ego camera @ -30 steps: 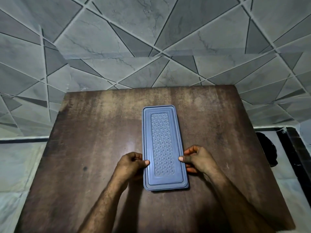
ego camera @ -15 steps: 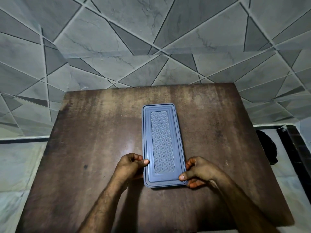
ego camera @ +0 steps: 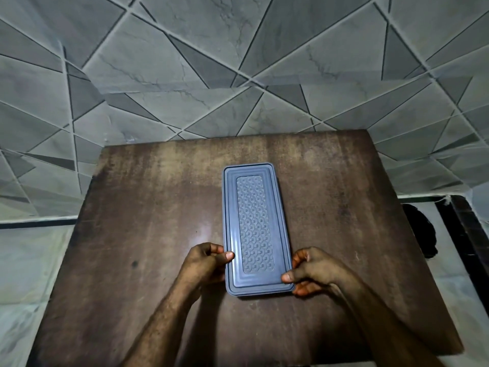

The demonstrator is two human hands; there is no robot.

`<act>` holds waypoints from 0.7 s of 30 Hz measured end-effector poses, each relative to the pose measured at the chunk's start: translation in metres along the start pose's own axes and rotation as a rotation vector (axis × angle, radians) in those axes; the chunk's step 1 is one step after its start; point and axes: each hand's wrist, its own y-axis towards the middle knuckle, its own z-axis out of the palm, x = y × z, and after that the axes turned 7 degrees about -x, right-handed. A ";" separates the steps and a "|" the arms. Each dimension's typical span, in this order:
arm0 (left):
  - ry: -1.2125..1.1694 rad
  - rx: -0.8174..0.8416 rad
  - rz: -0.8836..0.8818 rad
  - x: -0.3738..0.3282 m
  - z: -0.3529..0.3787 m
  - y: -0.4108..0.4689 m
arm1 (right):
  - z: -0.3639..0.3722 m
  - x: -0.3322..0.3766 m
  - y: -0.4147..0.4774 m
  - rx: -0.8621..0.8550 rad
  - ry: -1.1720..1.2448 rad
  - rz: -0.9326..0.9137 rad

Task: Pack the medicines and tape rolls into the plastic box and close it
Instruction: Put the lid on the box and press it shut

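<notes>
**Lid Seating: Final Closing Step**

Long grey-blue rectangular plastic box (ego camera: 258,229), lid on, lengthwise at centre of dark brown wooden table (ego camera: 148,207). Left hand (ego camera: 206,263) at near left edge: thumb on lid rim, fingers curled against side. Right hand (ego camera: 309,271) at near right corner: thumb on top, fingers curled under edge. Medicines and tape rolls not visible; presumably inside. Next: firm downward pressure along rim, probably, until fully seated. No brand, label or legible writing; embossed pattern only.
</notes>
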 end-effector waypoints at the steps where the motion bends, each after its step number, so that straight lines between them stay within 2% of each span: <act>1: -0.003 0.000 0.002 0.000 0.000 -0.001 | 0.000 -0.002 0.000 0.000 0.015 -0.016; 6: -0.005 -0.003 0.010 -0.002 0.001 -0.001 | 0.002 -0.010 0.000 -0.023 0.055 -0.084; 12: -0.017 -0.012 0.018 0.000 0.000 -0.002 | 0.004 -0.009 0.000 -0.039 0.059 -0.076; 15: -0.046 0.004 0.016 -0.003 -0.001 0.000 | 0.003 -0.005 0.002 -0.117 0.044 -0.131; 21: -0.143 -0.005 0.063 -0.035 0.008 0.013 | -0.003 0.036 0.024 -0.257 0.196 -0.223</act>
